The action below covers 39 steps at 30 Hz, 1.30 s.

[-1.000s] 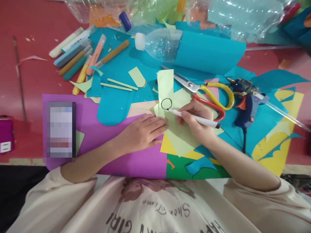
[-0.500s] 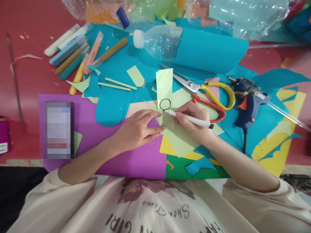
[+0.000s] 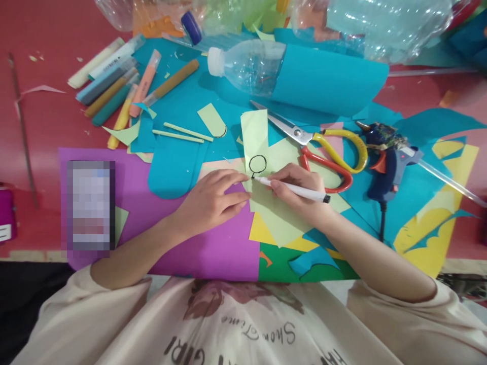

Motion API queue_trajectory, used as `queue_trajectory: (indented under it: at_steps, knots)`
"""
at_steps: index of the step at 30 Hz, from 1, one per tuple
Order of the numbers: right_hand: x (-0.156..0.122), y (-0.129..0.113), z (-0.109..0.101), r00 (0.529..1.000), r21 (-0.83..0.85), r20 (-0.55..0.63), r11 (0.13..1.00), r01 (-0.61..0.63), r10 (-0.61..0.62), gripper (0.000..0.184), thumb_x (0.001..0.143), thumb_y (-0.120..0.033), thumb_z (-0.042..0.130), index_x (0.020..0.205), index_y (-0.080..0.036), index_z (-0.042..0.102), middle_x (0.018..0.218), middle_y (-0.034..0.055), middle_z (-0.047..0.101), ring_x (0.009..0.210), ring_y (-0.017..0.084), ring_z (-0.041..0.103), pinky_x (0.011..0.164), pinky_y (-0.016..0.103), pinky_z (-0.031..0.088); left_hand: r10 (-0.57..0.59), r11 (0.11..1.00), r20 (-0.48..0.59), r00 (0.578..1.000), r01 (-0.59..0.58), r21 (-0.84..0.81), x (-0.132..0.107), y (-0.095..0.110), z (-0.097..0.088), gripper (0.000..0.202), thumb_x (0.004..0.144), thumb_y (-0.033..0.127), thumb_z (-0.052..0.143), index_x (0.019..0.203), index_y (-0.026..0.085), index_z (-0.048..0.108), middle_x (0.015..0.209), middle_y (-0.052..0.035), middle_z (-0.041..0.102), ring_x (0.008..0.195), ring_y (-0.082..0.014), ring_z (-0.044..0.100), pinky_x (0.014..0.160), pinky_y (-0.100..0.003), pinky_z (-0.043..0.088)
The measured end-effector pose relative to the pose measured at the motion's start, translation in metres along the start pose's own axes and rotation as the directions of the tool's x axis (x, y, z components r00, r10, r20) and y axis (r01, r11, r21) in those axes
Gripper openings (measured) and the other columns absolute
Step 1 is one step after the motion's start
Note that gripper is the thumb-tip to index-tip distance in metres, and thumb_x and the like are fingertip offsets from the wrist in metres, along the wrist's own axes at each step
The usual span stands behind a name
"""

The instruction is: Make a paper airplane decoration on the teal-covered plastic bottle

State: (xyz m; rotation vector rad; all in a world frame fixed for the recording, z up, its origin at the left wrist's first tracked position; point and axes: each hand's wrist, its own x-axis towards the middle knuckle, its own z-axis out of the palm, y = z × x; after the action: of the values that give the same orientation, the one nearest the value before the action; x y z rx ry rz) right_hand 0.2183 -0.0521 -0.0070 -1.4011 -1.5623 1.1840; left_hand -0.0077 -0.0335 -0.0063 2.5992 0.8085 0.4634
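My right hand [image 3: 299,195] grips a white marker pen [image 3: 291,187], its tip touching a pale green paper scrap [image 3: 255,133] just below a black drawn circle [image 3: 257,164]. My left hand [image 3: 211,200] lies on the purple sheet [image 3: 160,213], fingers stretched out and pressing the left edge of the green scrap beside the pen tip.
Scissors with yellow and red handles [image 3: 323,147] and a blue glue gun [image 3: 384,157] lie to the right. A clear plastic bottle wrapped in blue paper [image 3: 274,68] lies behind. Several markers [image 3: 117,86] sit far left, a phone [image 3: 90,205] at the near left.
The pen tip has slid left along the paper under the circle. My left hand has shifted slightly left and its fingers have drawn back toward the scrap's edge.
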Motion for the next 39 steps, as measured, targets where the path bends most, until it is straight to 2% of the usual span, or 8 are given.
queue_trajectory:
  at_steps: [6,16,22,29,39]
  knots:
    - [-0.0007,0.0005,0.0005,0.999,-0.013,-0.039,1.000,-0.019,0.018,0.020,0.085,-0.037,0.061,0.076,-0.019,0.061,0.057,-0.0004,0.062,0.047,0.011,0.053,0.041,0.023,0.038,0.022,1.000,-0.026,0.999,-0.021,0.019,0.0016,0.0014,-0.0017,0.022,0.095,0.021,0.052,0.097,0.018,0.074,0.117,-0.0121,0.069,0.111,-0.0256,0.063,0.092,-0.043,0.055]
    - [-0.0001,-0.0036,-0.0024,0.998,-0.013,0.058,1.000,-0.024,0.024,0.025,0.084,-0.040,0.062,0.069,-0.019,0.060,0.055,-0.0008,0.061,0.046,0.010,0.049,0.041,0.023,0.034,-0.041,0.999,-0.014,0.999,0.042,0.013,0.0024,0.0012,0.0009,0.019,0.095,0.014,0.048,0.099,0.015,0.067,0.115,-0.0107,0.072,0.110,-0.0225,0.065,0.095,-0.040,0.054]
    - [-0.0005,-0.0030,-0.0015,0.999,-0.007,0.027,1.000,-0.026,0.026,0.024,0.084,-0.038,0.061,0.069,-0.019,0.059,0.053,-0.0016,0.059,0.044,0.009,0.048,0.041,0.022,0.033,-0.015,0.999,-0.049,0.999,0.017,0.031,0.0042,0.0012,-0.0003,0.018,0.096,0.016,0.048,0.095,0.014,0.066,0.111,-0.0104,0.073,0.106,-0.0226,0.067,0.094,-0.039,0.055]
    - [0.0005,-0.0036,-0.0028,0.996,-0.017,0.091,1.000,-0.010,0.012,0.021,0.081,-0.034,0.060,0.067,-0.019,0.062,0.055,0.0001,0.062,0.047,0.011,0.051,0.043,0.023,0.035,-0.018,0.999,-0.045,0.999,0.020,0.037,0.0034,0.0012,0.0000,0.017,0.096,0.016,0.049,0.095,0.015,0.066,0.111,-0.0099,0.073,0.106,-0.0223,0.067,0.093,-0.038,0.055]
    - [0.0009,-0.0077,-0.0019,0.996,-0.004,0.071,0.998,-0.057,0.057,0.021,0.079,-0.034,0.058,0.066,-0.018,0.061,0.054,0.0003,0.061,0.045,0.010,0.048,0.042,0.023,0.034,0.005,0.999,-0.070,0.998,-0.002,0.043,0.0038,0.0012,0.0004,0.016,0.094,0.013,0.052,0.090,0.015,0.067,0.110,-0.0092,0.073,0.105,-0.0227,0.067,0.091,-0.038,0.056]
